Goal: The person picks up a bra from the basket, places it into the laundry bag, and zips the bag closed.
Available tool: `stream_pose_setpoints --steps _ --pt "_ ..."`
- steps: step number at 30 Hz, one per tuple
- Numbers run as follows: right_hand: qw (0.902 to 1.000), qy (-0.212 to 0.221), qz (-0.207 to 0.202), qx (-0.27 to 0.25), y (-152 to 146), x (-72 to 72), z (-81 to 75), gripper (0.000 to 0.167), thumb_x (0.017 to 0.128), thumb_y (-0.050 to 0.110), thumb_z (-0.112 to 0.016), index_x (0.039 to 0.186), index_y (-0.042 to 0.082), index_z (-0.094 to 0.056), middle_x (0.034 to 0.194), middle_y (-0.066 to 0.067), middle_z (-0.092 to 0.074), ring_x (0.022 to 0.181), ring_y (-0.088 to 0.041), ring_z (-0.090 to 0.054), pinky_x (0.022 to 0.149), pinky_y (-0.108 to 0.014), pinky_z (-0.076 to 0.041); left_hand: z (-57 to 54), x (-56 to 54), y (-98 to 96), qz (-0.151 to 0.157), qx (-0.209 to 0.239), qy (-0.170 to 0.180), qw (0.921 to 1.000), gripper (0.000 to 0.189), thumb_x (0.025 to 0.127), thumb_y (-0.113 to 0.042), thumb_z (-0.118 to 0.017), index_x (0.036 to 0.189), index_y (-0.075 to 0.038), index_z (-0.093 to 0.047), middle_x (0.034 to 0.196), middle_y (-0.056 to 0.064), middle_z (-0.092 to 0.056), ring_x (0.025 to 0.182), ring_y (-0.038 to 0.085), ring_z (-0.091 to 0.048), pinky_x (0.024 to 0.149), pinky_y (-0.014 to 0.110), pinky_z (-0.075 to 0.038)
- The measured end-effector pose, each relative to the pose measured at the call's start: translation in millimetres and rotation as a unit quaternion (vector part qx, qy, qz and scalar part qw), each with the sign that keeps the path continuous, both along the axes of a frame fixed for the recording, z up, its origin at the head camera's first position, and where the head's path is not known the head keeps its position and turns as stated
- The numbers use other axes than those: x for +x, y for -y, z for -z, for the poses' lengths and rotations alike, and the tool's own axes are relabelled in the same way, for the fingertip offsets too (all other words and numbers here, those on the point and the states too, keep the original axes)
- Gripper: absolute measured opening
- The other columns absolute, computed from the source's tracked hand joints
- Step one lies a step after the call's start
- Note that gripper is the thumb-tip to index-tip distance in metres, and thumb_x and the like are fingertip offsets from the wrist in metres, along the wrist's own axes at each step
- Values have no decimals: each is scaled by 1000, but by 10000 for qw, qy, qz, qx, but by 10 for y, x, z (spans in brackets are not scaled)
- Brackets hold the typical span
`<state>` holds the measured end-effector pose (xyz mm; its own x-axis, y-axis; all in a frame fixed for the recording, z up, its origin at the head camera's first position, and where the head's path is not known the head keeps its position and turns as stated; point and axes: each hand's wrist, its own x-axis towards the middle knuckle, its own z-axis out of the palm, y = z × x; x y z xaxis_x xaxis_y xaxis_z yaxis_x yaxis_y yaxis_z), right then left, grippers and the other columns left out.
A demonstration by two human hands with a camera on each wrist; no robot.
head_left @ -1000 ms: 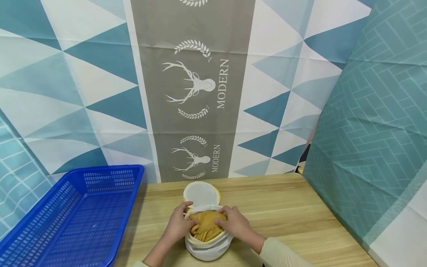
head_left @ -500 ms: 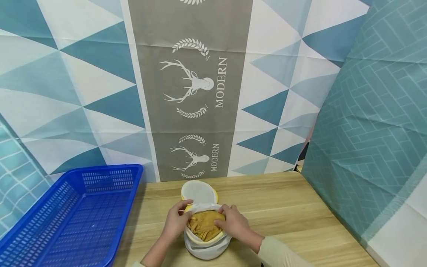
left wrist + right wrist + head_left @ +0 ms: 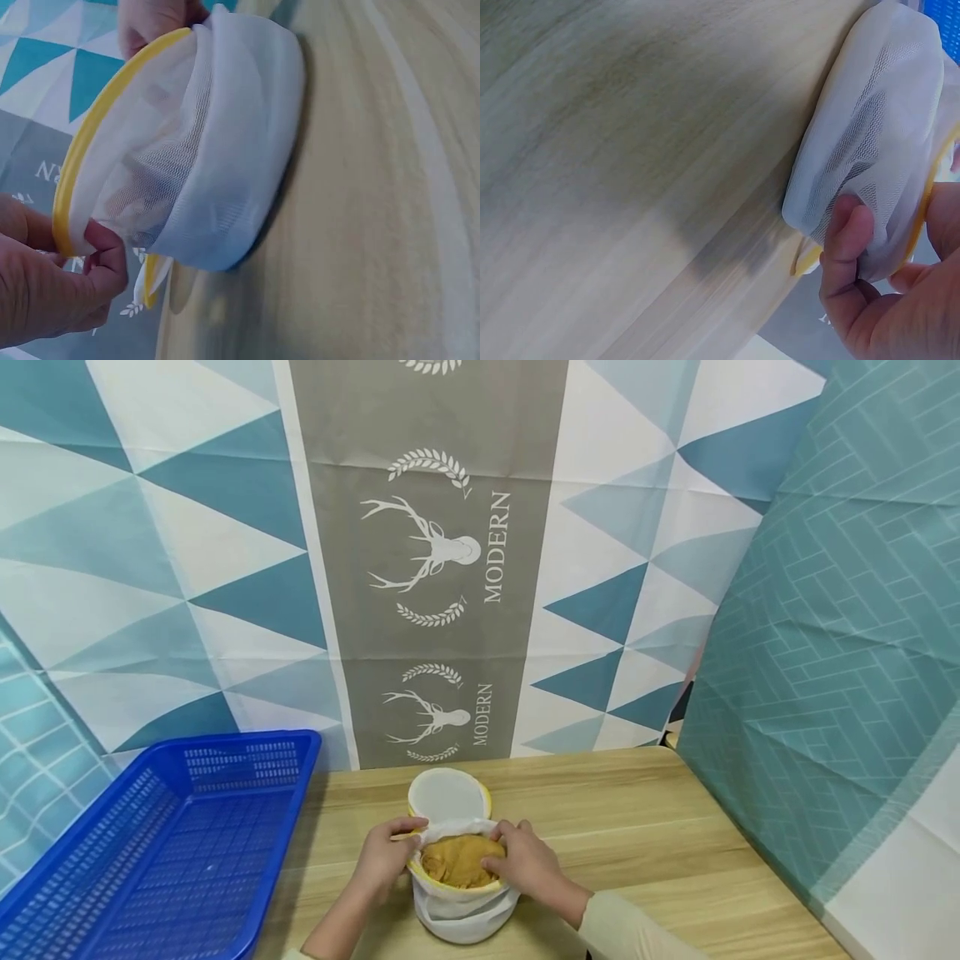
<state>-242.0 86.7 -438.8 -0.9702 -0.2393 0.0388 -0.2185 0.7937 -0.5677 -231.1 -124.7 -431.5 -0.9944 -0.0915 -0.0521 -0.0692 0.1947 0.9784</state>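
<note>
A white mesh laundry bag with a yellow rim stands on the table, its round lid flipped back behind it. Mustard-yellow fabric fills the opening. My left hand pinches the rim on the left, and in the left wrist view thumb and fingers close over the yellow edging. On the right side my right hand grips the rim, its thumb at the inside by the fabric. The right wrist view shows curled fingers against the outer mesh.
A blue perforated plastic basket stands at the left of the wooden table. Behind the table hangs a patterned cloth, and a teal cloth hangs at the right.
The left hand has shifted slightly left, drawing the rim outward. The bag's front rim has risen, and the yellow fabric sits lower and more bunched. The right hand stays nearly in place.
</note>
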Motion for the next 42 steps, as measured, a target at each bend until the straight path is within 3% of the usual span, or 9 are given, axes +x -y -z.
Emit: stream_pose_setpoints --steps 4,7,12,20,23,27,32,36,42 --pt "10000 -40 -25 32 -3 1 17 30 79 29 -74 98 14 -57 87 -5 -47 68 -15 -47 54 -29 -37 -7 -14 -15 -103 116 -135 9998 27 89 2 -52 114 5 -61 118 23 -56 85 18 -56 63 24 -49" --pt "10000 -35 -41 19 -12 -5 35 29 79 29 -74 98 14 -57 86 -5 -47 67 -15 -46 53 -29 -37 20 -12 -61 137 -469 -372 9981 24 85 -5 -61 108 1 -67 116 20 -60 91 21 -58 73 31 -50" --pt "9999 12 -94 -69 -26 -19 45 28 80 29 -73 99 15 -58 87 -5 -48 68 -15 -46 54 -29 -36 91 -3 -179 568 -1509 -814 9835 25 76 -18 -76 99 -8 -72 111 18 -56 105 31 -53 91 50 -43" --pt "9991 136 -301 -260 -58 -52 8 35 80 29 -73 105 8 -63 92 -8 -54 75 -17 -50 60 -31 -44 86 35 -333 374 -2540 -968 9616 26 69 -19 -81 93 -13 -74 103 13 -48 97 29 -44 78 40 -41" --pt "9982 113 -450 -383 -76 -80 -14 40 79 28 -74 106 1 -64 98 -13 -61 87 -26 -57 74 -43 -50 75 50 -348 326 -2598 -958 9604 25 68 -15 -82 91 -12 -74 100 11 -47 95 27 -44 77 38 -41" --pt "9963 230 -571 -592 -105 -105 -26 44 80 28 -73 108 -4 -64 109 -19 -63 106 -39 -56 90 -53 -46 77 51 -358 332 -2607 -843 9612 25 66 -12 -82 89 -12 -72 98 11 -46 94 26 -44 77 39 -42" --pt "9945 348 -551 -815 -138 -119 -26 28 88 19 -64 108 -1 -65 121 -22 -59 116 -42 -52 94 -55 -43 98 48 -374 320 -2711 -869 9581 27 64 -11 -81 89 -13 -70 98 11 -44 92 27 -43 74 38 -42" --pt "9954 282 -506 -763 -136 -126 -37 18 88 10 -62 102 1 -66 109 -17 -63 93 -29 -59 78 -41 -51 104 40 -397 479 -2688 -885 9579 31 67 -8 -75 97 -14 -71 99 10 -41 93 28 -39 70 35 -38" --pt "9961 367 -367 -709 -116 -121 -45 14 86 7 -64 99 2 -66 96 -10 -63 66 -13 -45 53 -21 -39 119 43 -428 622 -3015 -1030 9459 31 75 -28 -76 103 -17 -72 100 10 -44 91 27 -38 65 33 -35"
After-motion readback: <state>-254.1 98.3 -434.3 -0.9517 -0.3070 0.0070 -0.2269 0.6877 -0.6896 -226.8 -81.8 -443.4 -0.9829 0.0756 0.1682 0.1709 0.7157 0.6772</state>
